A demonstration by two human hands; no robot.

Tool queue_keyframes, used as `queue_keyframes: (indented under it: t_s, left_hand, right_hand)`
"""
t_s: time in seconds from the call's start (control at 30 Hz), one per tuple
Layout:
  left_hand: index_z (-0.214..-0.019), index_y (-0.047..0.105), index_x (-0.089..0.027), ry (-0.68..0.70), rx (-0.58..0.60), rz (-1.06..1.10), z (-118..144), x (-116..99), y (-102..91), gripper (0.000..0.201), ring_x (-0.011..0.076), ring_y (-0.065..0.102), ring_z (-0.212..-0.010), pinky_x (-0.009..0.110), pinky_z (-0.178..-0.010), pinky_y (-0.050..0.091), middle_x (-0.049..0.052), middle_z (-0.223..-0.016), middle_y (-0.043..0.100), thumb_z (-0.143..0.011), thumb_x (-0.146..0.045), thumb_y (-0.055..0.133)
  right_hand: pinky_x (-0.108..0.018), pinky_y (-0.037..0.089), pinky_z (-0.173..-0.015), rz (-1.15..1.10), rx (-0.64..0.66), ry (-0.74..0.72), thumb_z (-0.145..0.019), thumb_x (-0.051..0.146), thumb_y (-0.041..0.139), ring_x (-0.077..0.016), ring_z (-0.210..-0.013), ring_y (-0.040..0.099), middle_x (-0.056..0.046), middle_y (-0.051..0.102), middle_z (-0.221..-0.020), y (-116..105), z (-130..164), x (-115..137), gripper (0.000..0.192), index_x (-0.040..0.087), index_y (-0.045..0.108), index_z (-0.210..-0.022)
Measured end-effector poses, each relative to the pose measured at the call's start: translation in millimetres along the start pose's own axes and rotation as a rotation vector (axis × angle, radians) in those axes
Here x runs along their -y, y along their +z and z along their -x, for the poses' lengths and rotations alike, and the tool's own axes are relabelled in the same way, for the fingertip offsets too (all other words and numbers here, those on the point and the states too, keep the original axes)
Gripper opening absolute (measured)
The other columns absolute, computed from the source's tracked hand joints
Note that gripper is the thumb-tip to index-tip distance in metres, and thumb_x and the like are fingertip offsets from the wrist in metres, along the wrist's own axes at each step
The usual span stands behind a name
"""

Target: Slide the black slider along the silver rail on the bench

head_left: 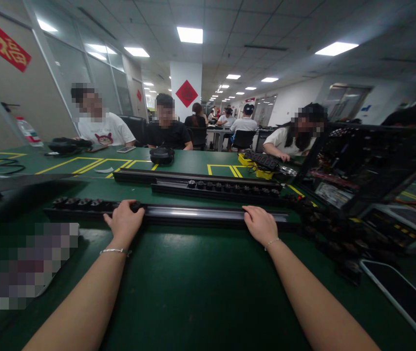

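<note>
A long black rail [193,213] with a shiny channel lies crosswise before me on the green table. Several small black round parts [80,202] sit in a row at its left end. My left hand [124,222] is closed around another black round part [135,206] at the rail, its thumb and forefinger on either side. Towards the right end, my right hand [261,224] grips the rail from the near side, fingers together over its top edge; the fingertips are partly hidden. Behind it lies a second black rail [215,191] holding a row of similar parts.
Another dark rail [149,176] lies farther back. Loose black parts [339,229] are heaped at the right, near a phone [401,292] and an open black case [354,161]. A blurred-out flat object [36,263] lies left. Several people sit around the table.
</note>
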State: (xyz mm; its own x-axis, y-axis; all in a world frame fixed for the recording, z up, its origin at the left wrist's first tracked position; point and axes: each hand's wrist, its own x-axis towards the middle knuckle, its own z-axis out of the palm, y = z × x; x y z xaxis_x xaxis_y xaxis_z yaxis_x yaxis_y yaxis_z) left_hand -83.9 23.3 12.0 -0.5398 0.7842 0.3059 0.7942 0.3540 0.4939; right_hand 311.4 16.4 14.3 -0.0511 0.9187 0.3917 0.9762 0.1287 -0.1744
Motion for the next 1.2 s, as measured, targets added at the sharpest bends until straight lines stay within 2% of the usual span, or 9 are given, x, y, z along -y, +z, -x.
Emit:
queue_keyframes:
  t_s: [0.13, 0.37, 0.53, 0.7, 0.9, 1.03, 1.2]
  left_hand:
    - [-0.108, 0.056, -0.023, 0.048, 0.01, -0.017, 1.2, -1.6, 1.5, 0.04, 0.0292, 0.054, -0.109, 0.057, -0.108, 0.009, 0.01, -0.106, 0.065, -0.074, -0.043, 0.047]
    - [-0.107, 0.055, -0.021, 0.073, 0.003, -0.032, 2.9, -3.3, 4.9, 0.039, 0.0292, 0.054, -0.108, 0.055, -0.108, 0.012, 0.01, -0.106, 0.064, -0.075, -0.042, 0.046]
    - [-0.109, 0.053, -0.021, 0.112, -0.056, 0.025, 4.0, -0.6, 8.6, 0.04, 0.0298, 0.043, -0.121, 0.057, -0.108, 0.012, 0.011, -0.128, 0.053, -0.076, -0.041, 0.044]
    - [-0.116, 0.05, -0.021, 0.099, 0.019, -0.008, 2.2, 1.0, 9.2, 0.044, 0.0292, 0.049, -0.116, 0.057, -0.108, 0.008, 0.012, -0.119, 0.059, -0.078, -0.043, 0.041]
    - [-0.12, 0.05, -0.024, 0.15, 0.061, -0.074, -0.2, 3.9, 8.1, 0.049, 0.0302, 0.047, -0.118, 0.059, -0.107, 0.009, 0.012, -0.121, 0.059, -0.08, -0.049, 0.039]
    - [-0.122, 0.049, -0.026, 0.187, 0.076, -0.093, 1.3, 4.0, 7.0, 0.049, 0.0294, 0.043, -0.123, 0.06, -0.106, 0.007, 0.012, -0.129, 0.053, -0.082, -0.049, 0.036]
    - [-0.128, 0.046, -0.019, 0.186, 0.043, -0.126, 3.3, 1.9, 8.1, 0.057, 0.0278, 0.032, -0.131, 0.055, -0.109, 0.014, 0.013, -0.14, 0.042, -0.081, -0.05, 0.036]
  right_hand:
    - [-0.036, 0.04, -0.092, 0.001, -0.002, 0.0, -0.087, 0.03, 0.035, -0.0193, -0.113, 0.051, -0.003, 0.061, -0.119, 0.0, 0.1, -0.3, 0.038, 0.022, 0.062, -0.113]
    - [-0.034, 0.039, -0.092, -0.003, -0.004, -0.01, -0.087, 0.029, 0.035, -0.0186, -0.112, 0.051, -0.003, 0.062, -0.119, -0.1, -0.6, -0.9, 0.038, 0.022, 0.063, -0.113]
    - [-0.034, 0.039, -0.092, 0.002, 0.0, 0.0, -0.087, 0.03, 0.035, -0.0189, -0.112, 0.051, -0.003, 0.062, -0.119, 0.6, -0.4, -0.6, 0.038, 0.023, 0.062, -0.113]
    - [-0.034, 0.039, -0.092, 0.004, -0.01, -0.009, -0.088, 0.03, 0.034, -0.0186, -0.112, 0.051, -0.003, 0.062, -0.118, 0.2, -0.3, 0.1, 0.039, 0.022, 0.062, -0.113]
    - [-0.034, 0.038, -0.093, -0.016, 0.008, 0.01, -0.087, 0.03, 0.035, -0.018, -0.113, 0.051, -0.002, 0.061, -0.119, -1.1, 0.0, 0.8, 0.038, 0.023, 0.062, -0.114]
    - [-0.035, 0.038, -0.094, -0.016, 0.012, 0.014, -0.087, 0.03, 0.035, -0.0182, -0.113, 0.05, -0.002, 0.061, -0.12, -1.5, 0.0, 1.0, 0.038, 0.023, 0.062, -0.114]
    - [-0.035, 0.037, -0.095, -0.019, 0.031, 0.017, -0.087, 0.03, 0.036, -0.0186, -0.113, 0.05, -0.002, 0.061, -0.121, -2.0, -0.2, 0.9, 0.038, 0.024, 0.061, -0.115]
